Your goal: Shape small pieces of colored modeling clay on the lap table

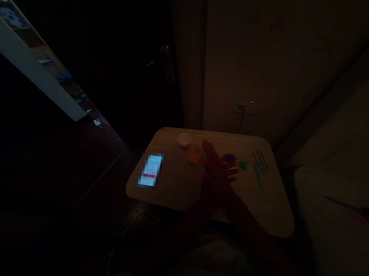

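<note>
In dim light, my right hand point(214, 164) lies across my left hand point(229, 177), palms together over the table. The right fingers stretch up and left, while the left fingers spread out to the right from beneath. Whatever may lie between the palms is hidden. Close behind them stands a small tub with a purple lid point(230, 158), partly covered by the fingers. An orange piece point(194, 158) lies to the left of the hands, and a green piece point(243, 165) to the right. A small tub with a pale lid point(184, 140) stands farther left.
The small wooden table point(169, 191) carries a lit phone point(150, 170) at left and several thin teal-green tools point(258, 174) at right. Scissors point(365, 212) lie on a pale surface to the right. A plugged socket point(244, 107) is on the wall; a cable point(126, 229) hangs below.
</note>
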The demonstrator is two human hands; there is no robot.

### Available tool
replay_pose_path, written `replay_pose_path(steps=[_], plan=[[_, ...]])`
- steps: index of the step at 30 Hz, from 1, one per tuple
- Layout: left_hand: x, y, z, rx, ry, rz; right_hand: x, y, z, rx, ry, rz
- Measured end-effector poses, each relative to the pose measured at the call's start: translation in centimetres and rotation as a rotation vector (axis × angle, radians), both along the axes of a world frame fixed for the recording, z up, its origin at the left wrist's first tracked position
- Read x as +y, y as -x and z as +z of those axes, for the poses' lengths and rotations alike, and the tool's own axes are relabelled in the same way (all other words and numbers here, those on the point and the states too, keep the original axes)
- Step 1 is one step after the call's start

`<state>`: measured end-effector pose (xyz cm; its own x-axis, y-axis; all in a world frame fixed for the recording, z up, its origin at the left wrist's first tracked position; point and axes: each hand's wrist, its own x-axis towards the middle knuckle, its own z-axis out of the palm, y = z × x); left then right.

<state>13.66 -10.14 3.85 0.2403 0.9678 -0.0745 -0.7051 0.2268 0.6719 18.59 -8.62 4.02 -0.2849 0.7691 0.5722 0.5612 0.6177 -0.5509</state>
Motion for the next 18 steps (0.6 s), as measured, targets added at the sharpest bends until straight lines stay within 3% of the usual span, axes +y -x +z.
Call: replay_pose_path(steps=[1, 5, 9, 14, 18], plan=[[-0.4, 0.0, 0.3, -0.019, -0.010, -0.009, 0.4, -0.4, 0.4, 0.020, -0.014, -0.009], [-1.1, 1.2, 2.8, -0.098, 0.039, 0.018, 0.9, -2.0, 1.2, -0.034, -0.075, 0.175], [-0.5, 2.0, 4.8, -0.099, 0.106, -0.048, -0.6, -2.1, 1.7, -0.085, -0.085, 0.209], [0.6, 0.1, 5.3, 0.010, 0.087, 0.228, -3.0, -0.1, 4.1, -0.142, -0.138, 0.267], [0.2, -1.1, 4.8, 0.048, 0.113, 0.232, -2.8, 0.7, 5.8, -0.140, -0.113, 0.245]])
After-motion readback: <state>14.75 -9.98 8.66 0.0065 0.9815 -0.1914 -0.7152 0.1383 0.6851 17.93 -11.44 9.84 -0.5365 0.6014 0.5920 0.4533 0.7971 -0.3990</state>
